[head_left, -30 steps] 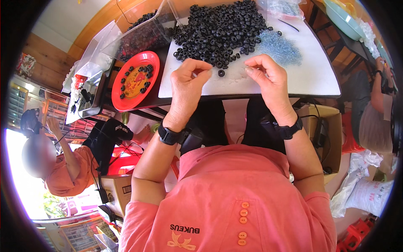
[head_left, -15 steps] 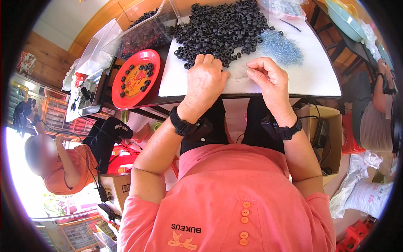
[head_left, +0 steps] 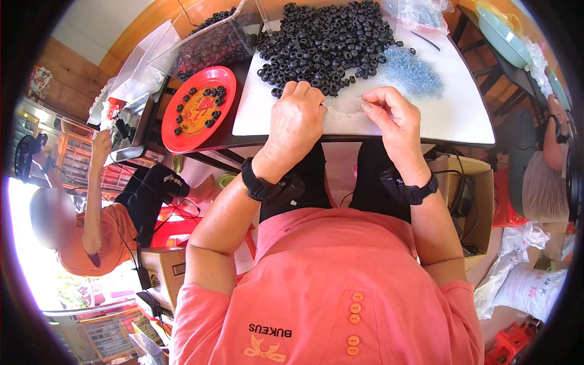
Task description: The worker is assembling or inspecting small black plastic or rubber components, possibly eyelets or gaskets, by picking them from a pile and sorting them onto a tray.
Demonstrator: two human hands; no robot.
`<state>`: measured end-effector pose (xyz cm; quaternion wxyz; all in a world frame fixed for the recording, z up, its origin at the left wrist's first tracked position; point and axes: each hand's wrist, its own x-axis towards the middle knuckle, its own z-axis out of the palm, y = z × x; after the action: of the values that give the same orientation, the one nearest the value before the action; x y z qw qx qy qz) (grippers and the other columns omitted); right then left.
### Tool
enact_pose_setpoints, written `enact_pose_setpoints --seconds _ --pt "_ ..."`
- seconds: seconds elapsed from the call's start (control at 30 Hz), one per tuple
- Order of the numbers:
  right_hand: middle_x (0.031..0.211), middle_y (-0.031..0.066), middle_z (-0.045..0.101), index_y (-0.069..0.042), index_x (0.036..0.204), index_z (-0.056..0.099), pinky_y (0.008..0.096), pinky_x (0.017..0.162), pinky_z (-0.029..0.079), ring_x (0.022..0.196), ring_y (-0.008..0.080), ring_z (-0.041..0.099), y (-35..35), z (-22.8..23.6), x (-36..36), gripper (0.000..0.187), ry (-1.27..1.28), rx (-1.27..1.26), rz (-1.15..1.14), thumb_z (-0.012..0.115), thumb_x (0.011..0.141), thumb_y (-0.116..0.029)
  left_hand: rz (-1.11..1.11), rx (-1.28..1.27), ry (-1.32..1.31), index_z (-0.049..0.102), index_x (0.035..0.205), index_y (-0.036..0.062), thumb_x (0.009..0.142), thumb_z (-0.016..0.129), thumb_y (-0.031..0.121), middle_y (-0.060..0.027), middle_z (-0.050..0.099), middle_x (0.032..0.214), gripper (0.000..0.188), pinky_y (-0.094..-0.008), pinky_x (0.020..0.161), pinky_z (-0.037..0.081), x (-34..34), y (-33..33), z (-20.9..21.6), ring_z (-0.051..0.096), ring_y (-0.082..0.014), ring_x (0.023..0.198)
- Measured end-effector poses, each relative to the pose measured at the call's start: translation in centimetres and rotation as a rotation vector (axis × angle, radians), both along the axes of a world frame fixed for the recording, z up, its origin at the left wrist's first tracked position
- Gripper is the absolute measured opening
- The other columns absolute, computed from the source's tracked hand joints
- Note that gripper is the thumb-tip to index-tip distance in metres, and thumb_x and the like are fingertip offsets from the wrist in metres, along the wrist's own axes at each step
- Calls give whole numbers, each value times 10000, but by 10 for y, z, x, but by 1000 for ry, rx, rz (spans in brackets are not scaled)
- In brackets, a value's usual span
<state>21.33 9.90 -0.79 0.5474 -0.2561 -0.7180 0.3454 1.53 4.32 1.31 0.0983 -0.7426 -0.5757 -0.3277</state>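
My left hand (head_left: pixel 294 119) is closed just above the white board (head_left: pixel 450 118), knuckles up, near the front edge of a heap of small black ring-shaped pieces (head_left: pixel 331 42). Its curled fingers hide whatever is in them. To its right, my right hand (head_left: pixel 395 121) pinches thumb and forefinger together over the board; what lies between the tips is too small to make out. Beyond the right hand is a spread of small clear bluish pieces (head_left: pixel 413 73). A red plate (head_left: pixel 173 134) left of my left hand bears several black pieces.
A clear bin (head_left: pixel 213 48) of black pieces stands behind the plate. At the left, a co-worker in orange (head_left: pixel 106 237) sits beside a metal tray (head_left: pixel 137 131). Another person (head_left: pixel 544 176) is at the far right. A cardboard box (head_left: pixel 474 201) stands under the table's right side.
My left hand has shifted slightly left; my right hand stays pinched in nearly the same place. The co-worker at the left has raised an arm toward the metal tray.
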Motion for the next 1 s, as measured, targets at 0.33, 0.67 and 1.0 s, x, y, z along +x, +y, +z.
enact_pose_setpoints --seconds 0.33,0.67,1.0 --pt "797 21 650 8 933 631 232 669 477 712 83 579 -5 3 3 88 -22 -44 1 695 875 -7 -98 -56 -321 700 921 19 827 668 29 -63 629 826 100 -341 679 484 -6 -6 -1 584 -204 754" --pt "848 -1 652 5 964 633 206 696 488 759 54 589 -31 21 -20 62 128 -185 184 667 912 2 -315 -532 -1404 658 1127 -60 944 613 60 -110 671 882 223 -245 561 471 12 -37 10 598 -131 681" --pt "744 122 597 -10 982 647 375 568 459 639 302 580 -40 27 -32 129 -203 484 -17 682 859 -29 -375 -554 -1645 645 1060 -47 956 608 60 -108 684 899 154 -252 522 474 8 -40 4 629 -134 714"
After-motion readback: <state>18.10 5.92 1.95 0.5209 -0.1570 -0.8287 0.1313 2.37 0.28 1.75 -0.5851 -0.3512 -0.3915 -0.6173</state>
